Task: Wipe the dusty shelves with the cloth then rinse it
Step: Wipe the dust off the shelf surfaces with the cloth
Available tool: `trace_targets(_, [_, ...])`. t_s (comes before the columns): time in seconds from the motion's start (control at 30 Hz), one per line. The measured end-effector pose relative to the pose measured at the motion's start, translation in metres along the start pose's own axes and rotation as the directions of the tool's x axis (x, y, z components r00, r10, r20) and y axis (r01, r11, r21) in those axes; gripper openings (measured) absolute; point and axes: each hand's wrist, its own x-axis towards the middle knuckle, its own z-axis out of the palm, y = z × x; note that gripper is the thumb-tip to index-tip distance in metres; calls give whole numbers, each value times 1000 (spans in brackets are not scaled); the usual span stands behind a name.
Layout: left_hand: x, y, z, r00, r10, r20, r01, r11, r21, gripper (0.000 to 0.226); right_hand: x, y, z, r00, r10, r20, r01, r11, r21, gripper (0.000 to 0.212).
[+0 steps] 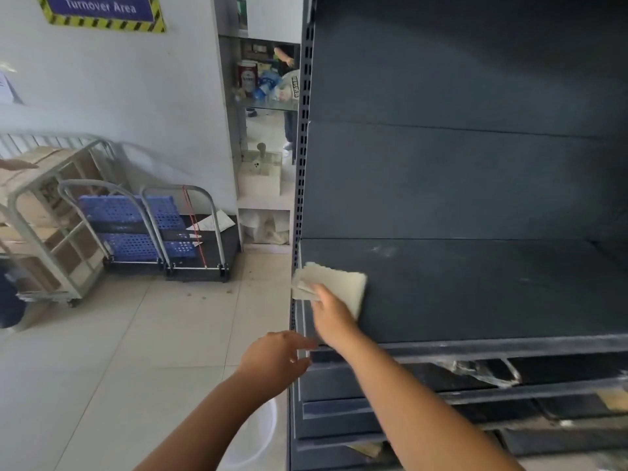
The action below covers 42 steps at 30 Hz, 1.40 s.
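One dark shelf (475, 294) is under way: the right hand (331, 309) presses the pale cloth (339, 280) flat at its nine-o'clock corner. Dust smudges remain toward twelve. The left hand (275, 356) hangs empty, fingers loose; lower shelves and rinsing look undone.

The cloth (334, 283) is lying on the shelf (475, 294) at its left end (under the right hand (331, 309)), with carts (163, 229) standing left.

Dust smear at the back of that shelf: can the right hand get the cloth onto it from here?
Probably yes. The right hand presses the cloth at the shelf's left front, and nothing lies between it and the smear.
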Motion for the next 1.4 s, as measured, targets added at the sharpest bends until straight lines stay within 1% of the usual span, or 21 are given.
trace_targets(0.07, [-4,1,-2,999,-35,11,35,999,5,24,4,-37,23,995,82,65,-98,943,317,34])
trace_targets(0.13, [-8,1,-5,997,-71,34,70,997,14,23,10,-62,29,979,168,118,-205,756,622,29])
trace_targets(0.2, [-13,1,-8,996,-81,45,80,996,26,23,13,-69,18,967,214,138,-244,622,744,29])
trace_targets(0.27, [-16,0,-11,996,-84,25,83,996,35,22,14,-63,-5,978,200,56,-170,619,767,28])
trace_targets(0.37, [-22,-2,-13,995,-103,7,103,994,32,21,13,-38,-48,973,119,-196,46,736,676,32])
trace_targets(0.47, [-26,-4,-15,994,-108,10,108,994,34,21,2,-4,-87,902,-54,-428,186,944,273,40])
trace_targets(0.53, [-25,-4,-19,995,-101,-2,101,994,37,22,-5,17,-95,879,-91,-468,132,990,55,36])
trace_targets(0.63, [-21,-3,-27,995,-93,-39,94,995,25,20,-17,34,-71,966,43,-256,-62,996,-64,38])
trace_targets(0.7, [-18,-3,-35,991,-99,-84,101,995,10,19,-28,28,-42,993,51,-104,-65,988,-142,40])
trace_targets(0.73, [-16,-4,-39,988,-105,-109,106,994,3,18,-31,20,-25,997,37,-70,-44,993,-105,39])
trace_targets(0.8, [-15,-8,-47,980,-126,-153,127,992,-8,15,-35,-7,6,998,55,-11,-53,987,149,37])
trace_targets(0.87, [-15,-12,-54,970,-151,-188,149,989,-25,12,-31,-32,25,983,151,100,-181,841,510,35])
trace_targets(0.9, [-16,-13,-56,967,-159,-201,154,987,-39,12,-26,-41,29,962,213,174,-273,680,680,32])
trace_targets(0.97, [-17,-12,-58,962,-158,-224,148,987,-61,12,-18,-44,23,922,298,246,-353,386,852,24])
trace_targets(1.03, [-16,-7,-57,959,-157,-235,145,987,-66,14,-8,-38,0,925,353,144,-265,325,908,19])
trace_targets(1.13, [-10,6,-47,969,-160,-188,158,987,-24,12,13,-15,-53,919,378,-114,-42,381,924,19])
trace_targets(1.2, [-4,17,-35,979,-148,-137,149,989,-1,14,30,11,-96,876,360,-321,103,511,853,26])
trace_targets(1.23, [-1,22,-29,983,-146,-114,148,989,12,15,39,29,-119,839,326,-437,143,642,753,32])
trace_targets(1.3, [6,32,-17,984,-154,-85,158,987,34,19,58,62,-162,782,156,-603,128,907,401,38])
trace_targets(1.33, [9,35,-12,984,-161,-73,164,985,43,21,68,78,-179,781,79,-619,88,968,235,38])
trace_targets(1.4, [14,39,-4,983,-178,-50,181,981,64,23,90,112,-199,797,-1,-604,32,999,41,36])
